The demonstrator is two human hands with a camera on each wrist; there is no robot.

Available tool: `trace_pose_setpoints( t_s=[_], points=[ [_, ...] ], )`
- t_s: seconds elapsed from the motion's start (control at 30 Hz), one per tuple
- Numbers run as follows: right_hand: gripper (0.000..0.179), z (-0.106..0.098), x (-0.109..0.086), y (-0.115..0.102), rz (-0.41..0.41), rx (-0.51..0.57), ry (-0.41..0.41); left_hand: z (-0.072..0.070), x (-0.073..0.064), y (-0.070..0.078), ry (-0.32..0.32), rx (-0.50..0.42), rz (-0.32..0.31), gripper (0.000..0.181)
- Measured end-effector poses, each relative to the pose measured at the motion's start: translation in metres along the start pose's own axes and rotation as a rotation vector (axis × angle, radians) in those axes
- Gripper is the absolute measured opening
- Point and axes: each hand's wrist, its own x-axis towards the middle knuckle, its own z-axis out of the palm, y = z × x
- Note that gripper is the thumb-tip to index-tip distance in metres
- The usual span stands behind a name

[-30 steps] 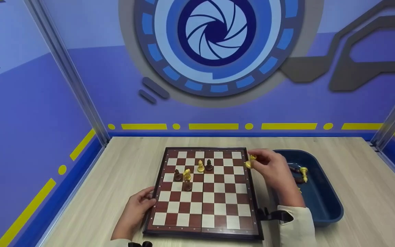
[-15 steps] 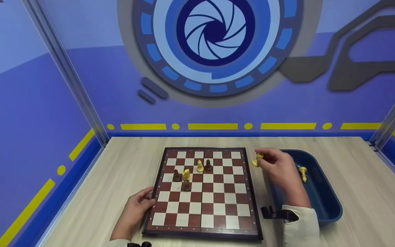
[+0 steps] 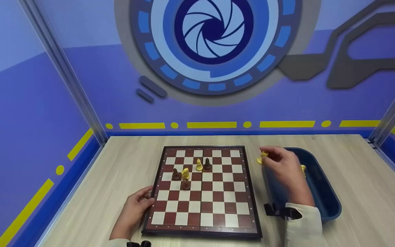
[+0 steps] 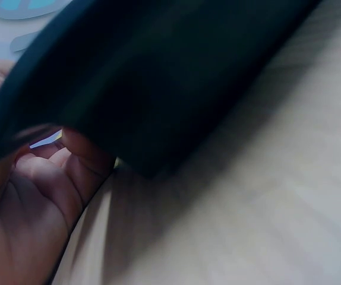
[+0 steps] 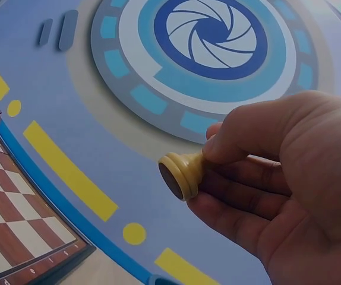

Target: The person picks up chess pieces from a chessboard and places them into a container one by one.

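Note:
My left hand (image 3: 134, 208) grips the left edge of the chessboard (image 3: 219, 206), thumb along the rim. In the left wrist view, the dark underside of the board (image 4: 158, 83) tilts up above the fingers (image 4: 81, 157). Right of the board, my right hand (image 3: 286, 169) pinches a yellow chess piece (image 3: 261, 160) near the tray's left rim. In the right wrist view its round base (image 5: 179, 177) points out from the fingers, while its top is hidden. Standing on the board are a yellow knight (image 3: 185, 173), another yellow piece (image 3: 199, 165) and several dark brown pieces (image 3: 207, 164).
A dark blue tray (image 3: 335, 207) stands right of the board, partly covered by my right forearm. Inside it shows part of a yellow piece (image 3: 303, 169). Blue printed panels (image 3: 91, 85) wall in the wooden table (image 3: 132, 151) at the back and sides.
My right hand has moved right, from the board's upper right edge to beside the tray, with the yellow chess piece still pinched. The left hand and the pieces on the board stay put.

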Motion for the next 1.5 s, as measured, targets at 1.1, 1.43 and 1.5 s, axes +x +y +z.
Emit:
trace_pose_setpoints(
  t_s=[1.1, 1.43, 1.5],
  points=[
    [0.035, -0.014, -0.001, 0.012, 0.163, -0.038, 0.059, 0.0, 0.001, -0.004, -0.01, -0.039, 0.0, 0.051],
    [0.036, -0.017, -0.001, 0.016, 0.224, 0.012, 0.033, 0.0, -0.001, -0.002, 0.001, 0.009, 0.002, 0.051],
    [0.037, -0.017, -0.001, 0.017, 0.231, 0.008, 0.036, 0.0, -0.001, -0.001, 0.0, 0.007, 0.003, 0.051]
  ],
)
